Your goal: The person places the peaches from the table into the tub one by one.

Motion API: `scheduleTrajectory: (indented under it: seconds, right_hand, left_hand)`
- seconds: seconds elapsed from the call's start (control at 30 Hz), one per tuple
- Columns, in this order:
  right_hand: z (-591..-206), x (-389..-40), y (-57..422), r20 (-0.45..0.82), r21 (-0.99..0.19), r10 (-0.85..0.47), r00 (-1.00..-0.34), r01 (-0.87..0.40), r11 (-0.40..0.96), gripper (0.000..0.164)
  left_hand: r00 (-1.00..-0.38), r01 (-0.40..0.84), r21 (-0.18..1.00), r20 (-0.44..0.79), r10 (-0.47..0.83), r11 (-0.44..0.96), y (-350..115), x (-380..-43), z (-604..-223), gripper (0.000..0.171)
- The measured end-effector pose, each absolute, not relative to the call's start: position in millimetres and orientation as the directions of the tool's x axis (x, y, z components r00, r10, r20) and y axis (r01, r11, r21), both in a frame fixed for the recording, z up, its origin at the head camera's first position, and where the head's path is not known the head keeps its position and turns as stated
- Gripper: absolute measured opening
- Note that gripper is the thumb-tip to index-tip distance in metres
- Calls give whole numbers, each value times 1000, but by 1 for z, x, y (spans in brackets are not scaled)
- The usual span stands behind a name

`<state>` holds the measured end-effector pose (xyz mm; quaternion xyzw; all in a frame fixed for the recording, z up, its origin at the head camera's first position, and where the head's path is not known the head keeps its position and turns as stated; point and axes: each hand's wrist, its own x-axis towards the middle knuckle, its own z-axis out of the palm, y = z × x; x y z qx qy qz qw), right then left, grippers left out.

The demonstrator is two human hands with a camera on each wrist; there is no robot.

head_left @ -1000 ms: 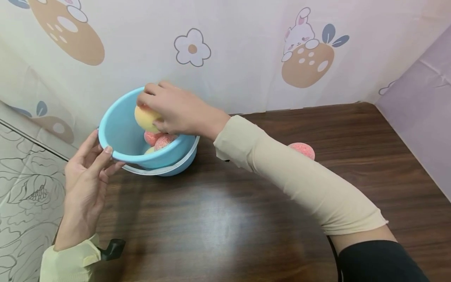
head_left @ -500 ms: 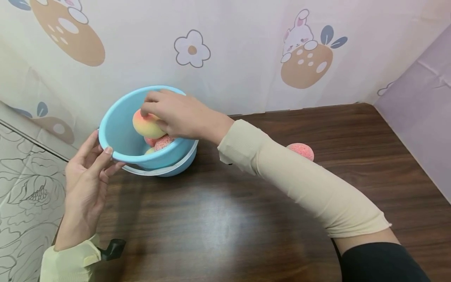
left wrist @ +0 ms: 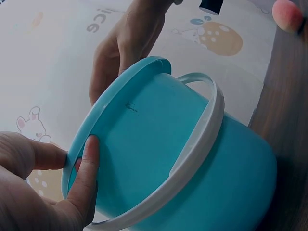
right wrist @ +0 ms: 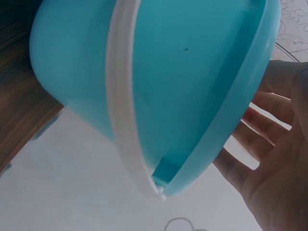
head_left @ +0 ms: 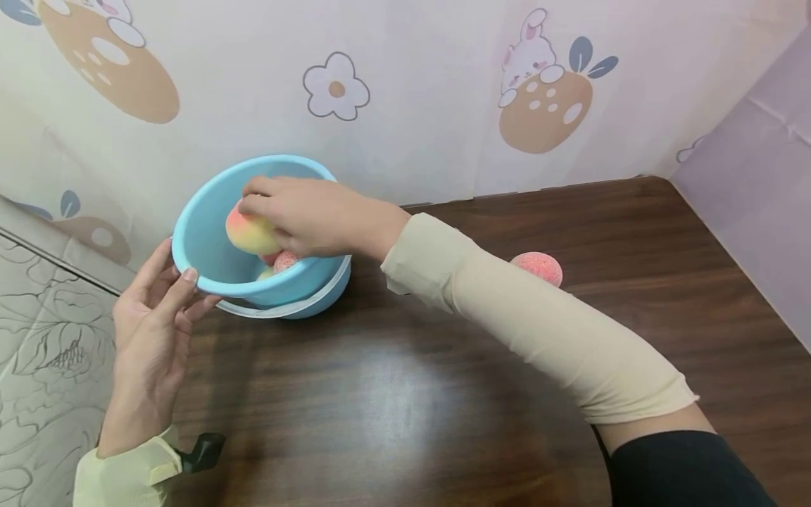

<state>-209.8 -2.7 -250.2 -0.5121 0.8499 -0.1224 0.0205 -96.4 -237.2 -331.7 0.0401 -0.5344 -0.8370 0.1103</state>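
A light blue bucket (head_left: 203, 246) with a white handle (left wrist: 211, 125) stands at the back left of the table, its mouth towards me. My left hand (head_left: 152, 324) pinches its near left rim, thumb and fingers on either side. Reaching over the right side of the rim, my right hand (head_left: 310, 215) holds a yellow-and-pink peach (head_left: 248, 232) inside the mouth. Beneath that peach, a speckled pink ball-like fruit (head_left: 286, 261) and other pink and pale yellow pieces show, partly hidden. In the right wrist view, the fingers of my right hand (right wrist: 274, 139) reach behind the rim.
Another pink, rounded fruit (head_left: 540, 267) lies on the dark wood table (head_left: 393, 373), partly behind my right forearm. A patterned cloth (head_left: 418, 105) hangs close behind the bucket, and a light floral-patterned surface (head_left: 51, 366) borders the table on the left.
My right hand has lowered the peach deeper into the bucket's mouth and slightly left. The peach's pink side shows more than before. My left hand keeps its hold on the rim.
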Motion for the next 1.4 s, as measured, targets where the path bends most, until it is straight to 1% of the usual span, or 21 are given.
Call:
scheduleTrajectory:
  seconds: [0.07, 0.13, 0.23, 0.3, 0.57, 0.87, 1.0, 1.1, 1.17, 1.23, 1.4]
  right_hand:
    - [-250, -209, -6, 63, -217, -882, -468, -869, 445, 42]
    - [-249, -208, -8, 11, -195, -876, -483, -860, 472, 43]
    - [-249, -207, -7, -55, -192, -861, -505, -841, 506, 42]
    - [-250, -207, -4, -63, -212, -858, -509, -834, 510, 41]
    - [-258, -211, 15, 42, -304, -854, -518, -821, 483, 34]
    - [-265, -199, 37, 238, -403, -856, -459, -848, 344, 31]
    - [-268, -192, 49, 320, -418, -840, -438, -861, 290, 29]
    - [-271, -186, 61, 383, -431, -822, -422, -868, 246, 31]
    - [-272, -183, 70, 413, -447, -805, -426, -865, 228, 33]
    - [-273, -179, 79, 423, -478, -790, -444, -850, 222, 34]
    - [-276, -170, 99, 385, -537, -770, -509, -802, 262, 36]
  left_hand:
    - [-972, 141, 903, 49, -228, -406, -238, -95, -332, 62]
    - [-973, 135, 905, 44, -227, -404, -238, -95, -332, 63]
    - [-972, 131, 910, 40, -230, -393, -238, -94, -332, 63]
    - [-971, 130, 912, 38, -234, -389, -237, -94, -332, 63]
    - [-973, 133, 904, 41, -227, -408, -237, -95, -332, 64]
    - [-973, 128, 910, 38, -229, -394, -237, -95, -331, 64]
    - [-973, 129, 909, 40, -225, -397, -237, -96, -331, 64]
    - [-974, 131, 906, 42, -223, -402, -237, -97, -331, 65]
    - [-975, 130, 902, 41, -218, -413, -237, -97, -331, 65]
    - [-975, 133, 900, 42, -220, -416, -237, -97, -332, 64]
    - [-973, 139, 896, 45, -225, -421, -238, -97, -332, 64]
